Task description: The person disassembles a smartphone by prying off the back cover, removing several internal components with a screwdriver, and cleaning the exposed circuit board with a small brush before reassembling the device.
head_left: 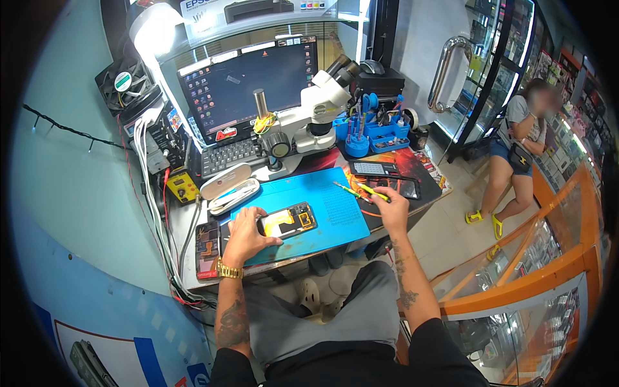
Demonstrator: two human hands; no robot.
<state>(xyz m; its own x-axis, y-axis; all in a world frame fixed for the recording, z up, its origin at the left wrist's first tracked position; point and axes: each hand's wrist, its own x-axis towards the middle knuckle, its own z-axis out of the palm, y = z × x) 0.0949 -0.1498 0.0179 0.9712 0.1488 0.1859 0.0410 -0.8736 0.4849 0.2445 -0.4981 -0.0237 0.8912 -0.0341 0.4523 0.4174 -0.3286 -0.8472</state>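
Observation:
An opened phone [298,220], its inside showing a yellow patch and dark parts, lies on the blue repair mat [329,242]. My left hand [245,233] grips its left end between thumb and fingers. At the mat's right edge, my right hand [392,209] is closed on a yellow screwdriver [374,192] that points up and left. Beside it, a second slim tool with a green handle [350,191] lies slanted across the edge of the mat; whether my fingers touch it too I cannot tell.
Behind the mat stand a microscope [316,106], a laptop [251,84] and a blue tool holder [387,134]. An open pale case [232,188] sits at the mat's upper left. Two dark phones [403,188] lie right. A person [519,138] sits beyond the glass counter [541,277].

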